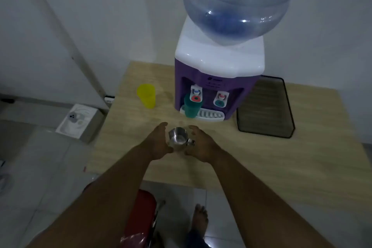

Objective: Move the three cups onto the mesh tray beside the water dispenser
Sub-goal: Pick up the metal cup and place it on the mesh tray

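Head view: steel mug (178, 137) at table centre, cupped between left hand (159, 143) and right hand (201, 145), fingers loosely spread, not clearly gripping. Better to close around the body, lift straight, carry toward mesh tray (265, 106) at 2 o'clock. Yellow cup (146, 95) at 11, teal cup (192, 107) at 12.

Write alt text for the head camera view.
Both hands, left hand and right hand, flank a steel cup on a wooden table; yellow cup, teal cup, water dispenser and empty mesh tray behind.
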